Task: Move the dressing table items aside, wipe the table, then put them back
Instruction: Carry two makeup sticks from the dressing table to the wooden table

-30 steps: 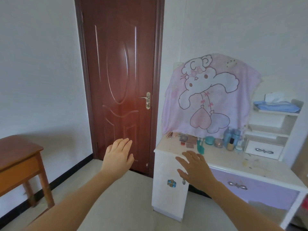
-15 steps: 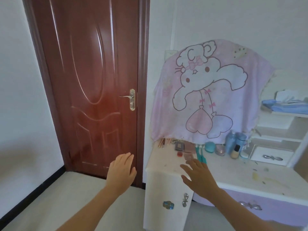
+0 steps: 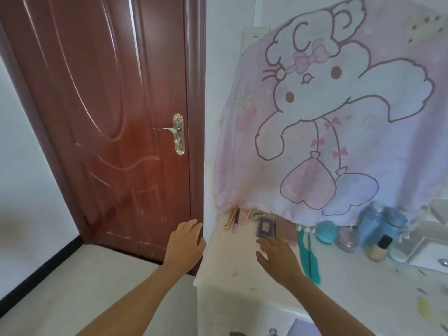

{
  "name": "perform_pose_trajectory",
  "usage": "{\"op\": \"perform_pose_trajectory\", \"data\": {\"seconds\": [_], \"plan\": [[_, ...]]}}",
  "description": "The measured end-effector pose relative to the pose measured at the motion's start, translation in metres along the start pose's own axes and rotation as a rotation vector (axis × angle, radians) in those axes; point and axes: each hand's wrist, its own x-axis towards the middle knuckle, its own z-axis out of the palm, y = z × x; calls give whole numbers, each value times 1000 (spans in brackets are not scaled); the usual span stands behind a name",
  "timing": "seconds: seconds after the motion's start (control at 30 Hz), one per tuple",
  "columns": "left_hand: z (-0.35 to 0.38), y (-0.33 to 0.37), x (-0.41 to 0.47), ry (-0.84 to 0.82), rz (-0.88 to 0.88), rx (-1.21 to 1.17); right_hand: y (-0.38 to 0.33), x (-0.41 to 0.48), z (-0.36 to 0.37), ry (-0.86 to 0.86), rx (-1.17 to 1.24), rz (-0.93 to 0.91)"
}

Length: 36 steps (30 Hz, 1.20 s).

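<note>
The white dressing table (image 3: 242, 284) fills the lower right, its top stained. Along its back lie a small dark compact (image 3: 266, 228), gold clips (image 3: 231, 220), a teal comb (image 3: 308, 255), a round teal case (image 3: 326, 231), a clear jar (image 3: 347, 242), a small foundation bottle (image 3: 380, 247) and blue bottles (image 3: 383, 225). My right hand (image 3: 278, 258) hovers open over the table's left part, just in front of the compact, holding nothing. My left hand (image 3: 185, 244) is open beside the table's left edge, empty.
A pink cartoon-rabbit cloth (image 3: 327, 117) hangs behind the table, down to the items. A brown door (image 3: 109, 117) with a metal handle (image 3: 169, 129) stands shut on the left. A white drawer unit (image 3: 429, 253) sits at the table's right. Bare floor lies lower left.
The view has come closer to the table. Both hands have moved forward, the right one from the table's front edge to over the top near the compact.
</note>
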Motion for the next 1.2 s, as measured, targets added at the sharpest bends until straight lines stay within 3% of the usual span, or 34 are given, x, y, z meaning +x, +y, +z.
{"op": "perform_pose_trajectory", "data": {"seconds": [0.3, 0.63, 1.2], "plan": [[73, -7, 73, -239, -126, -103, 18, 76, 62, -233, 159, 158], [163, -24, 153, -471, -201, -354, 29, 169, 101, -370, 241, 376], [215, -6, 225, -701, -217, -316, 28, 238, 151, -469, 178, 650]]}}
